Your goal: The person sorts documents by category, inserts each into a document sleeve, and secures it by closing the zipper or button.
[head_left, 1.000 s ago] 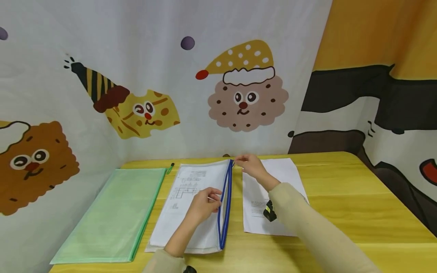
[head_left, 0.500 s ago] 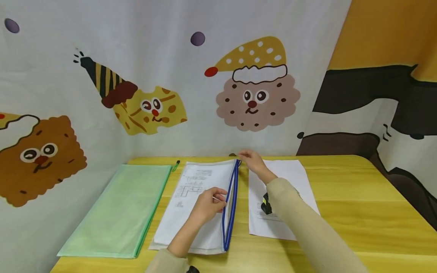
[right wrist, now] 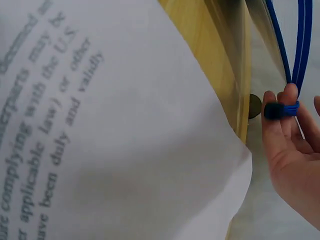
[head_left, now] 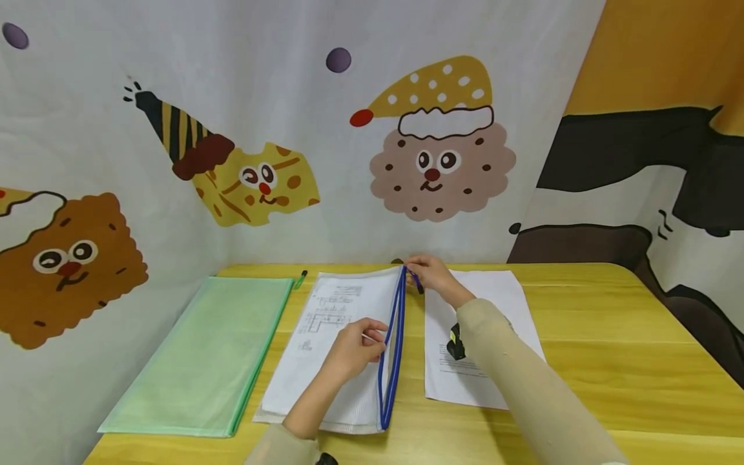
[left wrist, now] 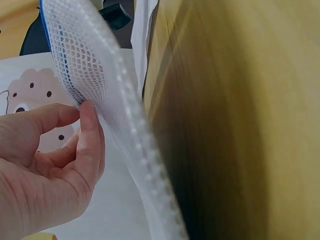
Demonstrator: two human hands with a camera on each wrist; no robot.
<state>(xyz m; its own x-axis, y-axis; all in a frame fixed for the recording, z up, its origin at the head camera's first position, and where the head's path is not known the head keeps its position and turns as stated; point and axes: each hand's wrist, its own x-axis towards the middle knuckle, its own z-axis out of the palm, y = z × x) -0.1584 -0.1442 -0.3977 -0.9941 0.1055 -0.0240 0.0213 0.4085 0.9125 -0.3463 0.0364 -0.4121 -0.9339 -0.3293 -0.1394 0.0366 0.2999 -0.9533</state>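
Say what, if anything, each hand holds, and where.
Left hand pinches the mesh pouch by its open edge, about midway. Right hand is at its far corner, by the zipper pull; grip unclear.

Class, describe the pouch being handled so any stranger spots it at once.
On the yellow table, look between the green pouch and the loose printed sheet. The mesh pouch is there, the left hand pinching its edge; of these, only it has blue edging.

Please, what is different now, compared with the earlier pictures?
The right hand moved slightly left, onto the white pouch's far corner; the zip pull now shows below it. Unchanged: the left hand pinches the pouch's edge; the green pouch and loose sheet lie still.
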